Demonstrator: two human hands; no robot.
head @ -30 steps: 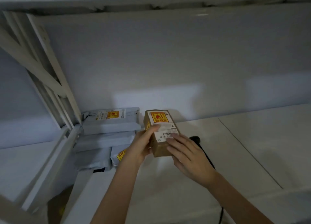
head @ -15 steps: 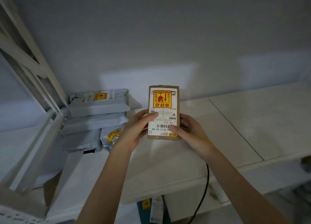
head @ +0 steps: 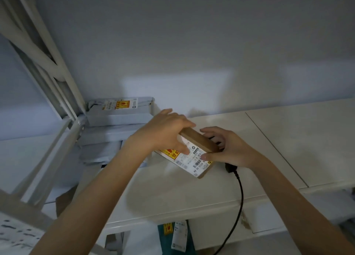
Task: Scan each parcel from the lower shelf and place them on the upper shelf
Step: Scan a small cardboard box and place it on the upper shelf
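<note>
Down at the near edge, under the shelf [head: 172, 201] lip, a teal parcel [head: 172, 237] with labels pokes out, and a black cable [head: 238, 193] drops over the front edge. Right half of the shelf top is bare, so plenty of room there. Both forearms reach up from below. Left hand [head: 165, 134] is draped over the small cardboard box [head: 194, 153], fingers curled over its far edge, thumb on the label. Right hand [head: 228, 149] pinches the box's right corner, with something black under the palm, can't tell what. The box sits tilted, label facing us, long axis running far-left to near-right. Farther left, grey mailers [head: 115, 128] are stacked against the frame [head: 48, 63] at the wall.
</note>
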